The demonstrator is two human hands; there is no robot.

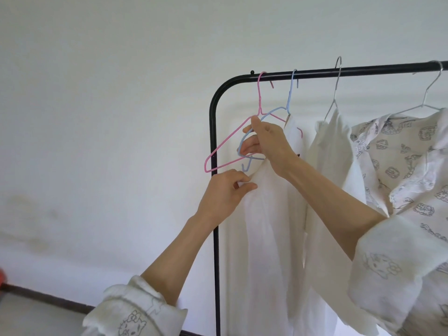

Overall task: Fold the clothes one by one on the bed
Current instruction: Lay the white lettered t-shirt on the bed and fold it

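A white garment (266, 226) hangs from a blue hanger (288, 103) on the black clothes rail (315, 73). My left hand (225, 190) pinches the garment's shoulder edge just below the hanger's left end. My right hand (266, 144) is closed around the left arm of the blue hanger, fingers also touching an empty pink hanger (228, 144) that hooks on the rail beside it. The bed is not in view.
A second white garment (332, 151) hangs on a silver hanger to the right. A printed white shirt (402, 156) hangs on another silver hanger at the far right. The rail's black upright post (214, 238) stands before a white wall.
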